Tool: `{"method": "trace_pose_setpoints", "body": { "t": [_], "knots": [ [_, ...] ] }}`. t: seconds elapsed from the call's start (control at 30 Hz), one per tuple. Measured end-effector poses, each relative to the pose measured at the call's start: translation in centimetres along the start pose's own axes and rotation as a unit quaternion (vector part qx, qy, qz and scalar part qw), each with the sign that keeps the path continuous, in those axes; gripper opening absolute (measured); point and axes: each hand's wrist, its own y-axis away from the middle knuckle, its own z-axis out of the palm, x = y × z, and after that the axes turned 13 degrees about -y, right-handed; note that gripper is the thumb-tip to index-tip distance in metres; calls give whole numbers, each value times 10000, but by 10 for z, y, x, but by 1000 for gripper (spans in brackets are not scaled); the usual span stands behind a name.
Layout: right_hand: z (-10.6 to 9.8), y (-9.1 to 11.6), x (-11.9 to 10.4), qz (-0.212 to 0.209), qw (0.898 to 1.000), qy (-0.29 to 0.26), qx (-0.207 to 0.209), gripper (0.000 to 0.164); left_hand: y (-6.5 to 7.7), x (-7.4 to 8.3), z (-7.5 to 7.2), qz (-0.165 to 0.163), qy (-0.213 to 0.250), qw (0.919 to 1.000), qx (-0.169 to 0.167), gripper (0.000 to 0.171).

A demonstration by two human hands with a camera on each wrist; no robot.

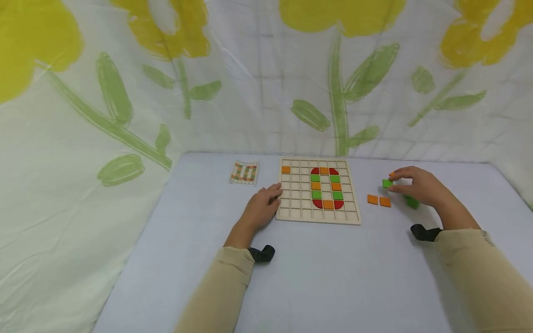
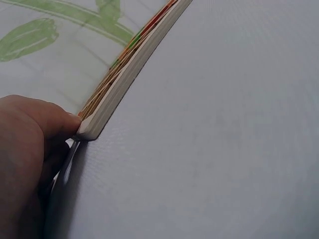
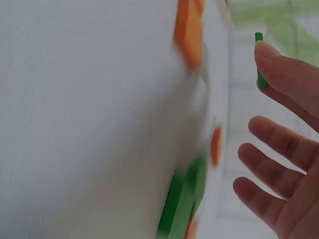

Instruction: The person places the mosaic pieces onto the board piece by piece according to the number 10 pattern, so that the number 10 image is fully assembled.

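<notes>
My right hand pinches a green square tile between thumb and a finger, raised over the table; its other fingers are spread in the right wrist view. My left hand rests at the left edge of a wooden grid board, touching it; in the left wrist view a digit presses the board's corner, and the other fingers are mostly hidden. On the board, red, orange and green tiles form an oblong ring. One orange tile sits apart near the top left corner.
Two orange tiles lie right of the board. Several green tiles lie partly hidden under my right hand, with an orange tile nearby. A small pattern card lies left of the board. A flower-printed curtain hangs behind the table.
</notes>
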Motion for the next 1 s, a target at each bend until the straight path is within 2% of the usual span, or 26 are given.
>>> {"method": "trace_pose_setpoints", "body": {
  "t": [0.2,0.33,0.53,0.7,1.0],
  "knots": [
    [26,-32,-51,-470,9986,-226,-65,44,4,3,3,72,-43,10000,32,40],
    [50,-58,-89,-732,9960,-404,-306,40,5,5,2,108,-52,9999,97,39],
    [81,-89,-129,-661,9944,-480,-668,39,7,10,3,134,69,9999,73,39],
    [93,-105,-147,-570,9952,-370,-698,40,6,12,9,158,61,9998,139,37],
    [109,-118,-151,-435,9970,142,-628,40,5,16,13,240,64,9994,240,36]
  ]
}}
